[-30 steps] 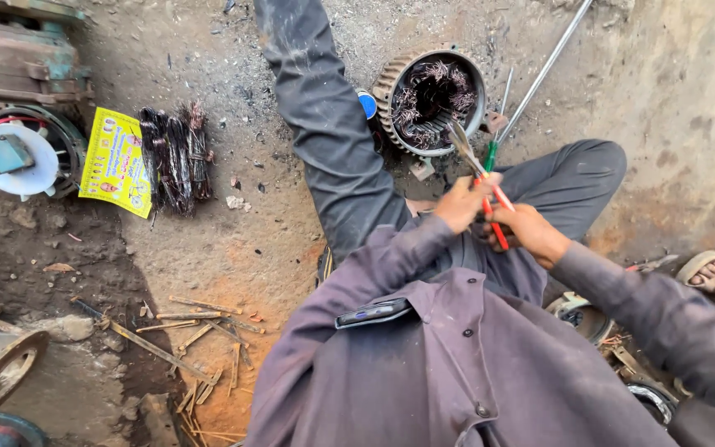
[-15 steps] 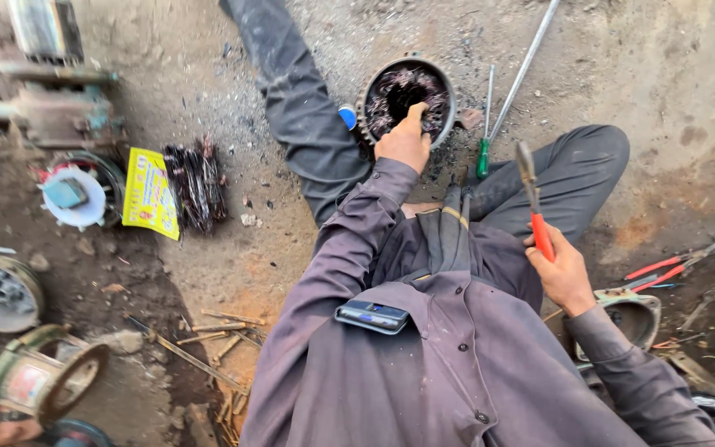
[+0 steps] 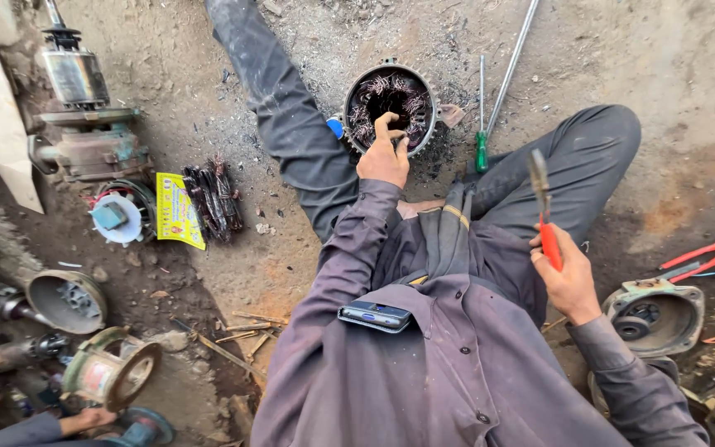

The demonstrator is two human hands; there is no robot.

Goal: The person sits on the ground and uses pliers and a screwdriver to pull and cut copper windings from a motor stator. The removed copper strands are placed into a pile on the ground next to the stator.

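Head view: the person sits on the dirt floor (image 3: 208, 273) with legs spread. The motor stator housing (image 3: 391, 106) stands between the legs, open end up, with burnt copper windings (image 3: 386, 95) inside. The left hand (image 3: 384, 157) rests on the near rim, its fingers (image 3: 384, 124) hooked into the windings and grasping them. The right hand (image 3: 568, 277) is held up beside the right knee, clenched around the red-handled pliers (image 3: 544, 215), jaws pointing up and clear of the housing. A green-handled screwdriver (image 3: 480, 116) and a long metal rod (image 3: 511, 70) lie just beside the housing. A phone (image 3: 374, 315) sits in the shirt pocket.

Step in hand, as judged: stripping the old windings. The next move calls for bringing the pliers down to the wire the left fingers have loosened.
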